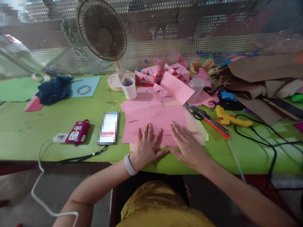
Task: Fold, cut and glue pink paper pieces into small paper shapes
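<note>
My left hand lies flat with spread fingers on a narrow pink paper strip over pink sheets. To its right, my right hand also presses flat on the paper, its fingers stretched forward. The strip's pointed right end shows past my right fingers, and the part beneath my palms is hidden. Another pink piece of paper lies just beyond my left fingertips. Pale yellowish sheets stick out from under the pink stack. Neither hand grips anything.
Right of the paper lie scissors, an orange-black box cutter and a yellow glue gun with black cables. On the left are a phone and a purple power socket. A white cup, fan and folded pink pieces stand behind.
</note>
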`<move>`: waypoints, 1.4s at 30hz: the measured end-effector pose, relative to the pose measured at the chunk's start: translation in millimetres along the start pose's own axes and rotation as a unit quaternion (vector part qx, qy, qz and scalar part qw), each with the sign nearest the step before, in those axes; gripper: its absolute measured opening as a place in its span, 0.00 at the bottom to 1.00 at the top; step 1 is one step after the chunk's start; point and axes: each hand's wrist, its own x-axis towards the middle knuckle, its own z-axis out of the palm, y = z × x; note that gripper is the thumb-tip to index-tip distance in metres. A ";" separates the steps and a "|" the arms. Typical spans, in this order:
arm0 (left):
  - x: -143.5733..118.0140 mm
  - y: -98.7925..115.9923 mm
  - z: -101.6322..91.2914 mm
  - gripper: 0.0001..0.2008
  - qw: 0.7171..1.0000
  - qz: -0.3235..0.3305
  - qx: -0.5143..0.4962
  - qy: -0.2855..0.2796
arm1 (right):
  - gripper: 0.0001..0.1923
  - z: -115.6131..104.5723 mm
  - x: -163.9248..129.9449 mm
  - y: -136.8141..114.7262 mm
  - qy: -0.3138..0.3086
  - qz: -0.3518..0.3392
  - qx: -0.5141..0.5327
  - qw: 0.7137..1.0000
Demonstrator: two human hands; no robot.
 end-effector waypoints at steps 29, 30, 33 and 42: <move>-13.6 -25.1 -1.9 0.42 0.994 0.032 0.044 0.099 | 0.44 18.2 -1.9 -5.8 -0.048 0.057 0.007 0.997; -10.0 -22.7 -3.2 0.41 0.993 0.051 0.040 0.095 | 0.44 17.6 -1.4 -6.4 -0.048 0.058 0.007 0.997; -0.5 -17.4 -2.9 0.39 0.989 0.124 0.022 0.076 | 0.44 16.2 0.5 -8.3 -0.045 0.064 0.009 0.997; 4.0 -16.9 6.4 0.40 0.988 0.140 -0.019 0.063 | 0.43 11.8 -3.9 -9.2 -0.031 0.087 -0.001 0.996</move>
